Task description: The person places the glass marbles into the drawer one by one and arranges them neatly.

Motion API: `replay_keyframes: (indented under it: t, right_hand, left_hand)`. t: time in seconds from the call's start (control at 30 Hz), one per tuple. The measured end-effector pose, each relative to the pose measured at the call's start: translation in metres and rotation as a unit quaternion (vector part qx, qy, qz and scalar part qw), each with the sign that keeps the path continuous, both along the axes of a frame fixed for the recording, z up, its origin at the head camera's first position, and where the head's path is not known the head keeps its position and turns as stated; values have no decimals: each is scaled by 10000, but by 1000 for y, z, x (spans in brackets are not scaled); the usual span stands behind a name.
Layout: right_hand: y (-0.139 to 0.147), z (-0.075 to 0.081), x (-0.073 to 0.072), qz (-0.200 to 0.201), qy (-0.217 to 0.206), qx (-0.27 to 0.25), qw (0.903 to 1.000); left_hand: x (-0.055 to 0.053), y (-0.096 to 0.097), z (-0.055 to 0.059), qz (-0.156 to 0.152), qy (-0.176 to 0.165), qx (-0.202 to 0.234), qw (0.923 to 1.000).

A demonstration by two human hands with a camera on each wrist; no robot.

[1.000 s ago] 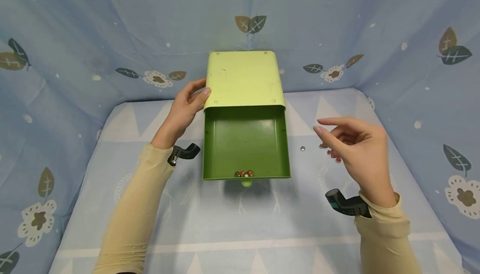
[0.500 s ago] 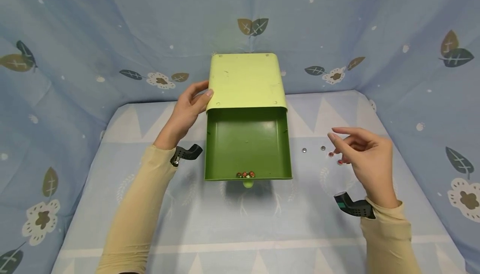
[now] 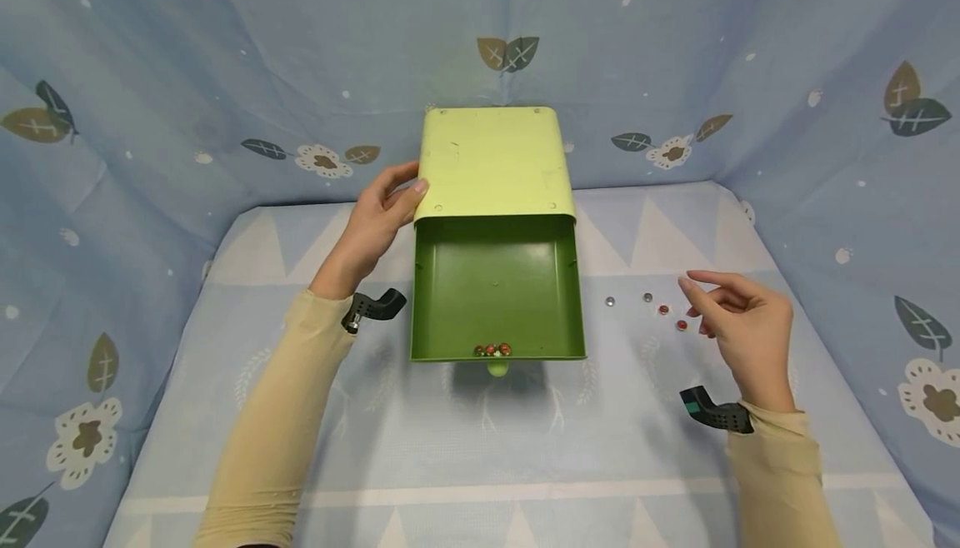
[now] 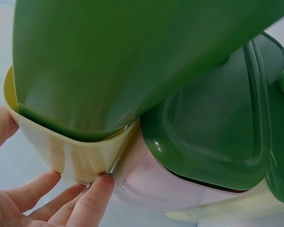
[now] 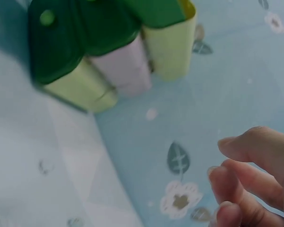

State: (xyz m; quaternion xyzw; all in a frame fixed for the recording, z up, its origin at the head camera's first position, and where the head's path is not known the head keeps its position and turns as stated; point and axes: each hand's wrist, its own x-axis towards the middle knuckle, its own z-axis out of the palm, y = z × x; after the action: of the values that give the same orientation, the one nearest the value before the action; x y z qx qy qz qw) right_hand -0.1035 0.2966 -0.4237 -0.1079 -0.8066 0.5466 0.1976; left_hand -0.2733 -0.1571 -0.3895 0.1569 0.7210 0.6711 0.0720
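A light yellow-green drawer cabinet (image 3: 495, 161) stands at the back middle. Its dark green top drawer (image 3: 495, 290) is pulled out toward me, with several small red and silver beads (image 3: 491, 350) along the inner front edge. My left hand (image 3: 375, 223) grips the cabinet's left side, thumb on the top corner. In the left wrist view its fingers (image 4: 92, 203) lie against the cream side wall. My right hand (image 3: 742, 323) hovers to the right of the drawer, thumb and index finger apart with nothing between them. Red beads (image 3: 682, 326) lie just left of its fingers.
Two silver beads (image 3: 610, 301) lie on the patterned cloth between the drawer and the red ones. Below the top unit sit a pink unit (image 4: 146, 182) and another yellow-green one, both with green drawers. Blue printed curtain (image 3: 337, 48) walls close in the back and sides.
My right hand has moved right and a little nearer to me, uncovering the silver and red beads on the cloth. The left hand stays on the cabinet, and the view has shifted slightly.
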Motion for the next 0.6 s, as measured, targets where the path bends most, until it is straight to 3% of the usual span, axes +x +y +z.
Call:
replay_keyframes:
  t: [0.13, 0.4, 0.6]
  right_hand:
    - [10, -15, -2, -233, -313, -69, 9992]
    - [28, -43, -4, -441, -1434, -24, 9887]
    - [35, -55, -4, -512, -1770, 24, 9829]
  left_hand:
    - [0, 1, 0, 8, -16, 16, 10000]
    - [1, 1, 0, 8, -11, -14, 10000]
    - [1, 0, 1, 15, -17, -38, 10000]
